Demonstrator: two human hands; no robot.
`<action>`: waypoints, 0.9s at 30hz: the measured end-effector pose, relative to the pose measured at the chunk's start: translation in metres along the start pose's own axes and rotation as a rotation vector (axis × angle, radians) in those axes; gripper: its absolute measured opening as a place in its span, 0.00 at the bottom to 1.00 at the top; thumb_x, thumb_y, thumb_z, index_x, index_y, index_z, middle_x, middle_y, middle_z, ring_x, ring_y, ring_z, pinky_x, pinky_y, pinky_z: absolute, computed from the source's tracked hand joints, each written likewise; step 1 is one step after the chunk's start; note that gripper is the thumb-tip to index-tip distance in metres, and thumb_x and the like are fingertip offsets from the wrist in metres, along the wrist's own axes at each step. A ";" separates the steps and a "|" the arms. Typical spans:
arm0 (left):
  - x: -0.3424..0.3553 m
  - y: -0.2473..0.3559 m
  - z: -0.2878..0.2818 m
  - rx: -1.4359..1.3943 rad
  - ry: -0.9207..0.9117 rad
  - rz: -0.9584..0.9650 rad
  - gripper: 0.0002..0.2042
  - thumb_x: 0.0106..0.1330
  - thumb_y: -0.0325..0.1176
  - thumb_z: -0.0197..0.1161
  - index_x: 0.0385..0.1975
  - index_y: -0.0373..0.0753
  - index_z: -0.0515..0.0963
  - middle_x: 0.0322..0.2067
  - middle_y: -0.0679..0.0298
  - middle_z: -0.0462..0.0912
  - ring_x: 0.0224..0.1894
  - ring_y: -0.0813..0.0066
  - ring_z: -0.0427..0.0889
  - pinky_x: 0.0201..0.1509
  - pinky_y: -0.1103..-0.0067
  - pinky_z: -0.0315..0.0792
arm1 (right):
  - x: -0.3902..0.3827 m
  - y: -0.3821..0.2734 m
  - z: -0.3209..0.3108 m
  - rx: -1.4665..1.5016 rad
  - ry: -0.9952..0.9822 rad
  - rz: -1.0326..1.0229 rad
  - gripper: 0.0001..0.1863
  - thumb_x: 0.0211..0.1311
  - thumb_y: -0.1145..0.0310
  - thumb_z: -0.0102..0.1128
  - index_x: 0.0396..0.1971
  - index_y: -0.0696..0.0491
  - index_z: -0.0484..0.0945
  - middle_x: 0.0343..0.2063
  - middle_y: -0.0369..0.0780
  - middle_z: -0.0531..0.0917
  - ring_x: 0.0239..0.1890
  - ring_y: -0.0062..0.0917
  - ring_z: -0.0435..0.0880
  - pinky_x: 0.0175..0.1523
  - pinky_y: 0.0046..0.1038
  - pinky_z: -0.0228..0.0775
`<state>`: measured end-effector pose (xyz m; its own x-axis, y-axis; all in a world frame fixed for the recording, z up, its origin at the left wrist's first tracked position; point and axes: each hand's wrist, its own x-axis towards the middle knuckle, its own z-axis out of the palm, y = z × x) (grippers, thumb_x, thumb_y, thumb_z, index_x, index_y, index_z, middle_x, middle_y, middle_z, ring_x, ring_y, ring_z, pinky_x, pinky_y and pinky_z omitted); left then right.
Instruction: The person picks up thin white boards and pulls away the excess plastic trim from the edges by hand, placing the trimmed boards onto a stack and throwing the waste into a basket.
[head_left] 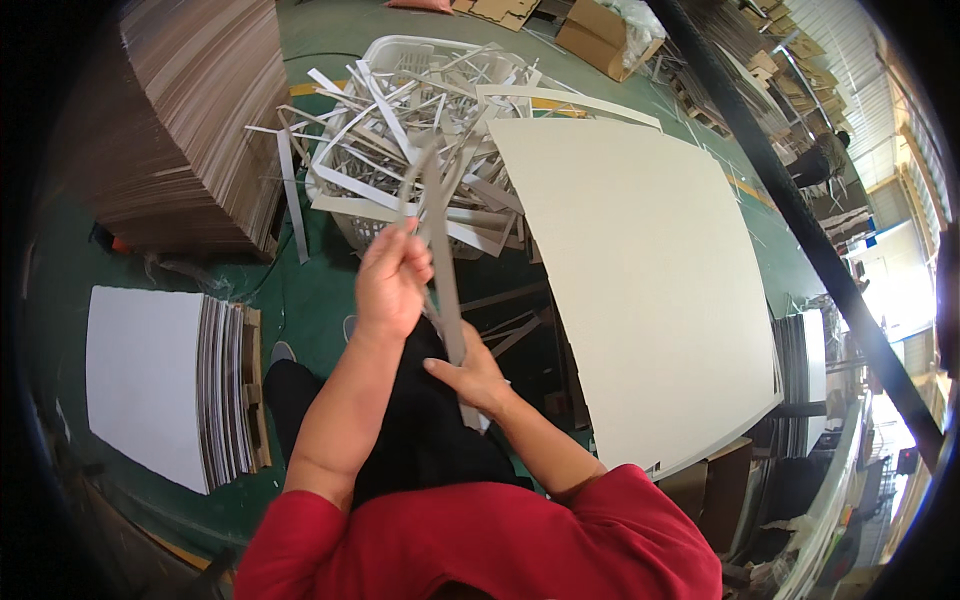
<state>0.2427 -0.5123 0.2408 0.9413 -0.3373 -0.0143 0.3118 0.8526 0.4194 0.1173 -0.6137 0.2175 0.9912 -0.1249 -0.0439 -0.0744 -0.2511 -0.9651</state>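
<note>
My left hand (395, 280) is closed around thin, blurred strips (415, 180) in front of the white plastic basket (358, 225), which is heaped with white and grey offcut strips (390, 110). Lower and to the right, my right hand (465, 370) grips the lower part of a long, upright grey cardboard strip (445, 280). To the right of both hands lies a large cream board (650, 280), with a curved strip at its far edge.
A tall stack of boards (190, 120) stands at upper left, a white sheet stack (145, 390) at lower left. A dark bar (780, 190) crosses at right, with another person (820, 160) beyond. A cardboard box (600, 40) is on the green floor behind.
</note>
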 end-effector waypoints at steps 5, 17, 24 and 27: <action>-0.023 0.044 -0.001 -0.099 -0.203 0.146 0.13 0.64 0.32 0.49 0.46 0.35 0.67 0.29 0.66 0.72 0.29 0.78 0.69 0.34 0.84 0.66 | 0.025 -0.002 0.023 0.179 -0.141 0.155 0.12 0.53 0.69 0.54 0.35 0.60 0.72 0.24 0.39 0.79 0.30 0.20 0.77 0.38 0.22 0.67; -0.119 0.061 -0.133 0.685 0.600 -0.056 0.14 0.64 0.33 0.49 0.46 0.35 0.67 0.35 0.63 0.76 0.32 0.81 0.74 0.35 0.85 0.70 | 0.231 -0.115 -0.006 0.206 0.373 -0.316 0.10 0.58 0.68 0.47 0.27 0.60 0.69 0.17 0.36 0.74 0.17 0.17 0.72 0.24 0.20 0.64; -0.164 0.042 -0.200 0.618 0.683 -0.359 0.15 0.62 0.34 0.51 0.47 0.36 0.66 0.34 0.63 0.76 0.33 0.76 0.75 0.35 0.81 0.70 | 0.352 -0.042 -0.028 -0.682 0.543 -0.215 0.21 0.49 0.61 0.52 0.36 0.64 0.70 0.30 0.50 0.77 0.35 0.41 0.76 0.41 0.33 0.67; -0.164 0.042 -0.210 0.542 0.701 -0.332 0.17 0.61 0.35 0.52 0.49 0.36 0.64 0.36 0.63 0.75 0.34 0.76 0.74 0.37 0.81 0.69 | 0.292 0.010 0.005 -0.521 0.412 -0.157 0.22 0.47 0.62 0.54 0.40 0.61 0.69 0.35 0.49 0.76 0.41 0.41 0.74 0.46 0.34 0.64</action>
<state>0.1285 -0.3379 0.0703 0.7332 -0.0627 -0.6771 0.6413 0.3947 0.6580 0.4070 -0.6483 0.1935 0.8799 -0.3783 0.2876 -0.0786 -0.7127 -0.6971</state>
